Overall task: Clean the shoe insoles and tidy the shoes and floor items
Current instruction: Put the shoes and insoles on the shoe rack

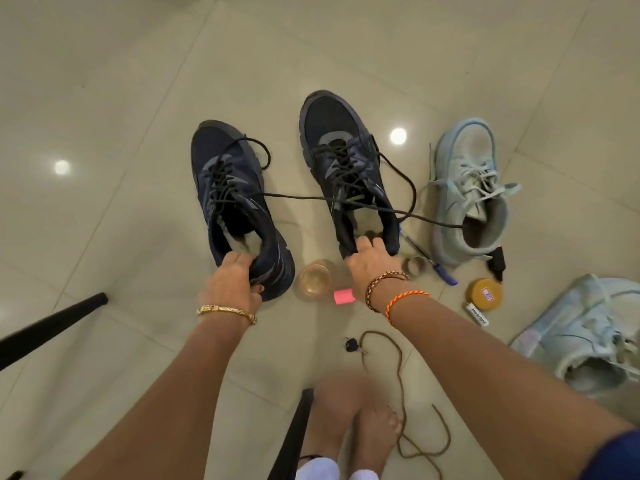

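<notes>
- The tiled floor (138, 98) carries everything here: two pairs of shoes and many small things lie loose on it, so in my judgement the tidying is at an early stage.
- The two light blue shoes (467, 192) are at the right, one upright and the other (585, 337) near the frame edge lying on its side; nobody touches them.
- The left dark shoe (228, 188) and the right dark shoe (343, 157) stand side by side, toes pointing away from the person. Their laces are loose, and one black lace (311, 197) runs from the left dark shoe across the right one to the upright blue shoe.
- Something pale shows inside both dark shoes; I cannot tell if the insoles are still in them, and I see no sign that they are cleaned.
- The left hand (232, 282) grips the heel of the left dark shoe, fingers curled over the collar and thumb under the back.
- The right hand (367, 258) holds the heel rim of the right dark shoe, fingers hooked into the opening. Both arms are stretched forward and down.
- Small things left to collect: a glass (316, 278) between the heels, a brown cord (401, 375), a round tin (484, 294), a blue pen (427, 259), a pink note block (343, 296).
</notes>
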